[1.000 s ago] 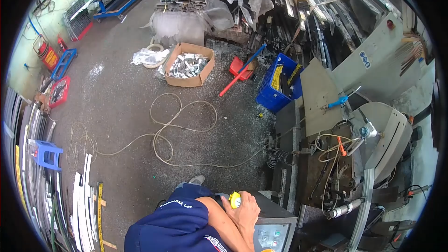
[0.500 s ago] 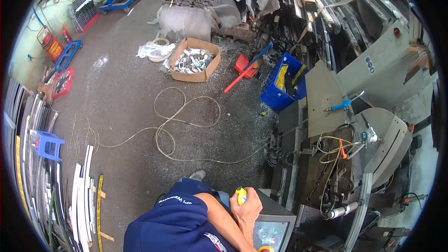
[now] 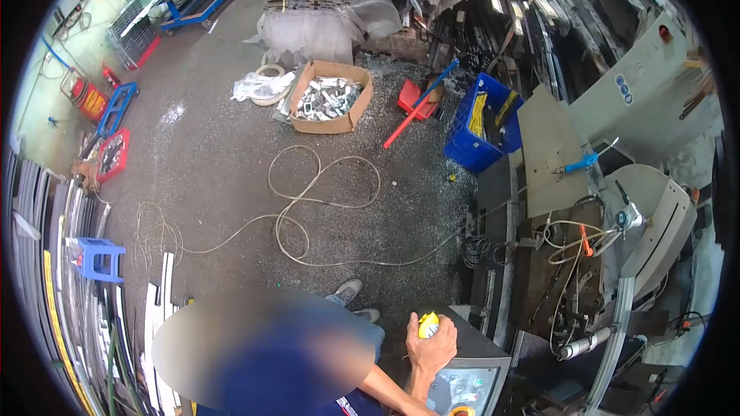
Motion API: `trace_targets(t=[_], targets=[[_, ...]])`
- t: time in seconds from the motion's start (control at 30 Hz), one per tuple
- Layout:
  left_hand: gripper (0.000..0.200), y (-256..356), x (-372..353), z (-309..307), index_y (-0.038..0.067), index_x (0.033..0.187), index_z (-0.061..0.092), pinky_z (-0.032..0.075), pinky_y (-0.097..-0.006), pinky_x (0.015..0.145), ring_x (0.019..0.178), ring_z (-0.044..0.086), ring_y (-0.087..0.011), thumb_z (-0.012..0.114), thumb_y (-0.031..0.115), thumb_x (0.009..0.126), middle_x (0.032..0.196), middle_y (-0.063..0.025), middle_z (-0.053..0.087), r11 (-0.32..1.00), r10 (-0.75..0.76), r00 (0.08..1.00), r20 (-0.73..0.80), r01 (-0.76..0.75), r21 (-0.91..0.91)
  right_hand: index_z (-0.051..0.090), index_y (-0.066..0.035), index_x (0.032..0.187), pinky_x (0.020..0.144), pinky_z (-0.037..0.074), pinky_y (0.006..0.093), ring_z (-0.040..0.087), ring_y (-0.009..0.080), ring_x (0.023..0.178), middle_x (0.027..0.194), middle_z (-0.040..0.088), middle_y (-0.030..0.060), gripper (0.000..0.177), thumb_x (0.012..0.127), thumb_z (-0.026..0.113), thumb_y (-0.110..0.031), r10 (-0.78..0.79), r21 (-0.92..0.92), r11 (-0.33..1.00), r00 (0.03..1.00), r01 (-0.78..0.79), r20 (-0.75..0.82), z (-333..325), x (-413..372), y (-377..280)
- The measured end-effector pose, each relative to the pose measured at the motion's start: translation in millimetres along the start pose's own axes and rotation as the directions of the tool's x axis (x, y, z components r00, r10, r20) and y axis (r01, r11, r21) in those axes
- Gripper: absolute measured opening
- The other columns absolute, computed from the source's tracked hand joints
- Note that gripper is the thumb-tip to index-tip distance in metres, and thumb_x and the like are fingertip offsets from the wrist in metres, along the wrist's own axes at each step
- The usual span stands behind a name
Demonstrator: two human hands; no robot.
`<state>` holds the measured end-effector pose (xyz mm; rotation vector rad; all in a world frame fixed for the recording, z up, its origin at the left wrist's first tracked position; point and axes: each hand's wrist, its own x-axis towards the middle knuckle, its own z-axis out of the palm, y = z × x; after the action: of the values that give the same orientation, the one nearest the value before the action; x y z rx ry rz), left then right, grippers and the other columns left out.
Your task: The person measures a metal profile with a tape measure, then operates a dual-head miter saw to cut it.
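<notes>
Down by the grey control panel [image 3: 462, 384], I see the right hand [image 3: 432, 350] clenched around a yellow object [image 3: 428, 325]. Farther off, a cardboard box [image 3: 324, 125] holds metal offcuts [image 3: 327, 98]; a blue crate [image 3: 466, 156] holds yellow strips [image 3: 478, 114].

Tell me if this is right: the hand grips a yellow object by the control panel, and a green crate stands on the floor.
Not quite: the crate is blue, not green, as the head view shows. The rest holds: the right hand grips a yellow object by the control panel.
</notes>
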<state>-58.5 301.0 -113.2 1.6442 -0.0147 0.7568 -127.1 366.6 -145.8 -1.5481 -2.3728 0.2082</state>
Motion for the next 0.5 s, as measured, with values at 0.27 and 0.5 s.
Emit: trace_targets(t=[0.27,0.5], targets=[[0.023,-1,-16,11,0.002,0.097,0.065,0.051,-0.0412,0.072,0.081,0.064,-0.0304,0.060,0.024,0.096,0.087,-0.0165,0.065,0.998,0.055,0.994,-0.100,-0.057,-0.023,0.059,-0.005,0.092,0.066,0.050,0.0469,0.062,0.0359,0.079,0.083,0.061,0.0140,0.034,0.074,0.072,-0.030,0.049,-0.040,0.998,0.999,-0.050,-0.020,9,-3,0],[0.019,32,-56,2,0.004,0.102,0.065,0.052,-0.0404,0.070,0.085,0.065,-0.0304,0.064,0.021,0.093,0.093,-0.0151,0.066,0.984,0.148,0.928,-0.342,-0.103,0.145,0.062,-0.001,0.094,0.068,0.049,0.0470,0.063,0.0431,0.075,0.080,0.064,0.0231,0.025,0.077,0.066,-0.019,0.111,0.331,0.936,0.992,-0.122,0.052,-5,-9,-7]])
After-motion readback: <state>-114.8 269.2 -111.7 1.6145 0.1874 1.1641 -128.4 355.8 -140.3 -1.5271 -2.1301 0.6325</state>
